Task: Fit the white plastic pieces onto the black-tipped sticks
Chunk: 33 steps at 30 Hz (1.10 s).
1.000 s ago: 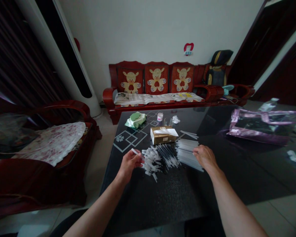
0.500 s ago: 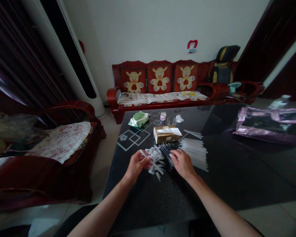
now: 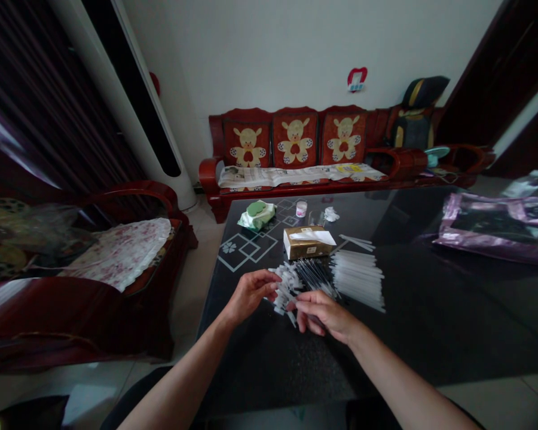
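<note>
the left hand [image 3: 251,292] is by the heap of white bits [image 3: 288,275], thumb and fingers bent close. the right hand [image 3: 325,313] is near it, fingertips close too. i can't tell if either one grips anything. black sticks [image 3: 312,275] lie between the white bits and the white tubes [image 3: 358,278] on the table [image 3: 269,364].

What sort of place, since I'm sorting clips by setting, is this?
Most likely a home's living room: a red wooden sofa with bear-patterned cushions stands beyond the black table, and a dark curtain hangs at the left.
</note>
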Available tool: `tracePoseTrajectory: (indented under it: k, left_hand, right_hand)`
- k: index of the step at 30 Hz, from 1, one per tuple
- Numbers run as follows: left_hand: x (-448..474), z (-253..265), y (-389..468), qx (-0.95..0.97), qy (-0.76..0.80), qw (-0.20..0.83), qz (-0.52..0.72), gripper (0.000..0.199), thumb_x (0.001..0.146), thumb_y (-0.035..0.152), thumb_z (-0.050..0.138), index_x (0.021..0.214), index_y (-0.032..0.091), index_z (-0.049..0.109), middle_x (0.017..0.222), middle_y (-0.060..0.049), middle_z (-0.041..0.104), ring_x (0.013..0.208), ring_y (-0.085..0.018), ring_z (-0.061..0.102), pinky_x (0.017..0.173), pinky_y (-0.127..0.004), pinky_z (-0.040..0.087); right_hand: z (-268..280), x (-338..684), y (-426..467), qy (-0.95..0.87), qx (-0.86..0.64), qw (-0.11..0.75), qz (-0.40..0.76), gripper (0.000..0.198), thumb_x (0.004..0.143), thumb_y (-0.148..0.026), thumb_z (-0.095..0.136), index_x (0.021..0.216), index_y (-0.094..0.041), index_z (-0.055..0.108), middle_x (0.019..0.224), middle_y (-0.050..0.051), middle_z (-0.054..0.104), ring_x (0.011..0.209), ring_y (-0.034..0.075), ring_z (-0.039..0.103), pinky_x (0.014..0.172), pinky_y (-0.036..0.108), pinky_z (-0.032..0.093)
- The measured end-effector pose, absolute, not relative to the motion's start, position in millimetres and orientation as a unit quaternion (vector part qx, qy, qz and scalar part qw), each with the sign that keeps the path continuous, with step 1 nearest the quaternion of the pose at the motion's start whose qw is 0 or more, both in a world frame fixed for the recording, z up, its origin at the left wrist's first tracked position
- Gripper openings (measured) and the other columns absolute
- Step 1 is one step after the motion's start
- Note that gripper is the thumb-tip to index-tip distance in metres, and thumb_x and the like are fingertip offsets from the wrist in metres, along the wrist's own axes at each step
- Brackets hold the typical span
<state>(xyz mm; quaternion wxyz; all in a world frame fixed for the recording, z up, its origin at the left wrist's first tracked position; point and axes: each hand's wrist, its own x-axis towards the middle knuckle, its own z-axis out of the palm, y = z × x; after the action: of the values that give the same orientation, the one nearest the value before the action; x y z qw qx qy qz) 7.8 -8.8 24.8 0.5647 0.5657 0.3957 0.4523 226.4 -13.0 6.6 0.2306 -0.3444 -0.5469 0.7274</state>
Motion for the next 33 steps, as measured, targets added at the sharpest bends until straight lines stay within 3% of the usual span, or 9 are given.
tracePoseTrajectory:
  k: [7, 11, 16, 19, 22, 25, 27, 30, 33]
  left_hand:
    - [15.1, 34.0, -19.1, 0.677, 0.455, 0.434, 0.382, 0.024, 0.081, 0.039, 0.059, 0.078, 0.016, 0.068, 0.062, -0.001, 0.057, 0.051, -0.01, 0.049, 0.048, -0.02, 0.036]
    - [14.0, 33.5, -16.6, 0.696, 0.489, 0.363, 0.381, 0.032, 0.083, 0.039, 0.055, 0.062, 0.015, 0.063, 0.055, 0.001, 0.054, 0.051, -0.009, 0.044, 0.048, -0.019, 0.031]
    - [18.9, 11.2, -10.9, 0.613, 0.54, 0.418, 0.398, 0.041, 0.082, 0.047, 0.053, 0.058, 0.015, 0.058, 0.046, 0.002, 0.049, 0.041, -0.007, 0.038, 0.041, -0.019, 0.025]
    - [20.7, 5.1, -10.7, 0.576, 0.554, 0.456, 0.391, 0.042, 0.081, 0.051, 0.053, 0.058, 0.015, 0.058, 0.044, 0.003, 0.048, 0.035, -0.006, 0.036, 0.037, -0.018, 0.022]
    - [17.7, 12.7, -13.0, 0.591, 0.522, 0.477, 0.388, 0.042, 0.084, 0.053, 0.049, 0.073, 0.015, 0.065, 0.048, 0.001, 0.054, 0.034, -0.008, 0.043, 0.035, -0.018, 0.026]
    - [12.7, 27.1, -16.2, 0.649, 0.435, 0.486, 0.391, 0.038, 0.084, 0.048, 0.052, 0.095, 0.016, 0.069, 0.065, -0.003, 0.062, 0.047, -0.012, 0.055, 0.045, -0.021, 0.041]
    - [10.1, 35.5, -18.2, 0.678, 0.396, 0.48, 0.391, 0.033, 0.082, 0.044, 0.057, 0.095, 0.016, 0.071, 0.076, -0.006, 0.064, 0.054, -0.012, 0.057, 0.052, -0.022, 0.045]
    - [8.3, 42.9, -20.8, 0.697, 0.403, 0.451, 0.386, 0.029, 0.082, 0.041, 0.057, 0.088, 0.017, 0.073, 0.073, -0.006, 0.063, 0.051, -0.012, 0.056, 0.048, -0.021, 0.043]
    - [8.3, 44.9, -22.8, 0.697, 0.435, 0.43, 0.374, 0.028, 0.083, 0.041, 0.056, 0.085, 0.017, 0.071, 0.062, -0.003, 0.061, 0.045, -0.011, 0.054, 0.04, -0.018, 0.037]
  right_hand:
    - [5.5, 221.4, -16.4, -0.568, -0.376, 0.221, 0.698, 0.039, 0.086, -0.051, 0.051, 0.079, -0.014, 0.062, 0.042, -0.01, 0.031, 0.033, 0.004, 0.017, 0.033, 0.019, 0.011]
    - [8.6, 217.9, -17.3, -0.693, -0.404, 0.259, 0.538, 0.042, 0.089, -0.047, 0.046, 0.067, -0.015, 0.06, 0.047, -0.005, 0.039, 0.043, 0.007, 0.032, 0.043, 0.021, 0.022]
    - [9.8, 213.7, -21.7, -0.82, -0.439, 0.255, 0.264, 0.04, 0.093, -0.042, 0.041, 0.064, -0.019, 0.057, 0.055, 0.0, 0.051, 0.054, 0.012, 0.045, 0.056, 0.026, 0.027]
    - [5.7, 213.8, -22.3, -0.824, -0.457, 0.256, 0.218, 0.034, 0.092, -0.041, 0.043, 0.07, -0.02, 0.06, 0.057, 0.002, 0.054, 0.054, 0.013, 0.047, 0.057, 0.027, 0.026]
    - [1.5, 215.9, -19.7, -0.779, -0.445, 0.274, 0.346, 0.039, 0.09, -0.046, 0.045, 0.065, -0.019, 0.058, 0.054, 0.001, 0.05, 0.052, 0.012, 0.045, 0.053, 0.025, 0.028]
    - [-1.6, 220.0, -16.6, -0.64, -0.404, 0.239, 0.608, 0.043, 0.089, -0.052, 0.043, 0.068, -0.017, 0.058, 0.043, -0.007, 0.034, 0.036, 0.006, 0.025, 0.04, 0.021, 0.02]
    - [-2.7, 222.8, -15.6, -0.541, -0.359, 0.205, 0.732, 0.043, 0.087, -0.054, 0.045, 0.072, -0.016, 0.057, 0.04, -0.011, 0.024, 0.032, 0.005, 0.013, 0.034, 0.02, 0.012]
    - [-0.7, 224.6, -16.0, -0.487, -0.307, 0.189, 0.796, 0.04, 0.087, -0.052, 0.048, 0.07, -0.017, 0.055, 0.038, -0.013, 0.02, 0.031, 0.004, 0.01, 0.032, 0.02, 0.01]
    - [6.5, 222.1, -16.9, -0.533, -0.327, 0.214, 0.75, 0.04, 0.088, -0.051, 0.047, 0.07, -0.016, 0.055, 0.039, -0.012, 0.022, 0.033, 0.004, 0.011, 0.034, 0.02, 0.011]
